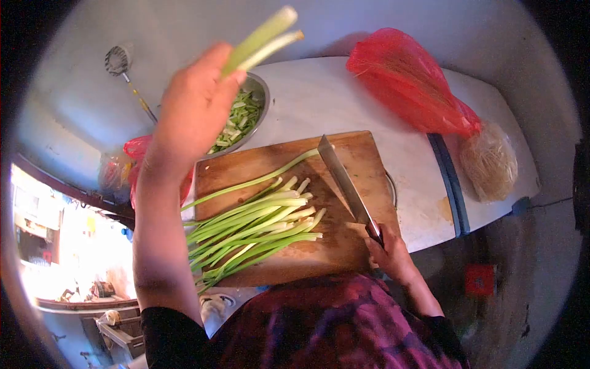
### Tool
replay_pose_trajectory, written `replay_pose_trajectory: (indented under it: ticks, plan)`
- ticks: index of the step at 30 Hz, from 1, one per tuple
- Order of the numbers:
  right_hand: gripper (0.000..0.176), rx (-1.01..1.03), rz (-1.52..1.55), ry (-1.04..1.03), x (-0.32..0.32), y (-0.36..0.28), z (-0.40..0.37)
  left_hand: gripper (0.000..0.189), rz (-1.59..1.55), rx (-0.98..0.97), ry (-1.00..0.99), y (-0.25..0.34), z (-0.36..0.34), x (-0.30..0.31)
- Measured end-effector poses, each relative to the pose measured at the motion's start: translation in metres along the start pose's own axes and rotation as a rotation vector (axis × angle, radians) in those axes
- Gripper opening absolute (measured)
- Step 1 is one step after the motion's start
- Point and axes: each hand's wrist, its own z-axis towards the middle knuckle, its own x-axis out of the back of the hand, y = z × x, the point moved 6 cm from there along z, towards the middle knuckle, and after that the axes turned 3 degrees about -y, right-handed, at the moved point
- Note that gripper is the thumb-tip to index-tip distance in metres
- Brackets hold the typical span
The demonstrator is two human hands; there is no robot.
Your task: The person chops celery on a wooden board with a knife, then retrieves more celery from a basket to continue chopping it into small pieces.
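Observation:
My left hand is raised over the left part of the board and closed around short pieces of scallion stalk, whose pale ends point up and right. In my right hand is the handle of a kitchen knife. Its long blade slants up and left above the wooden cutting board. A bunch of scallions lies on the board with the white ends toward the knife. One longer stalk lies apart from the bunch, its end near the blade tip.
Behind my left hand, a metal bowl holds chopped green pieces. A red plastic bag and a clear bag of thin dry strands lie on the white table at the right. A long-handled strainer leans on the wall.

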Motion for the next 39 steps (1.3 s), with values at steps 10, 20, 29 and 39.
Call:
replay_pose_trajectory:
  ticks: [10, 20, 29, 39]
  plan:
    - [0.024, -0.249, 0.608, 0.044, -0.005, 0.019, -0.006, 0.027, 0.098, 0.142, -0.450, -0.086, -0.023, -0.252]
    - [0.028, -0.255, 0.531, 0.054, -0.009, 0.029, -0.009, 0.028, 0.258, 0.327, -0.605, -0.090, -0.022, -0.216]
    - [0.024, -0.268, 0.432, 0.017, -0.004, 0.012, -0.006, 0.061, 0.107, 0.377, -0.550, -0.142, -0.123, -0.170]
    - [0.030, -0.132, -0.082, -0.033, -0.005, -0.003, 0.004, 0.137, 0.376, 0.245, -0.719, -0.071, -0.185, -0.168]
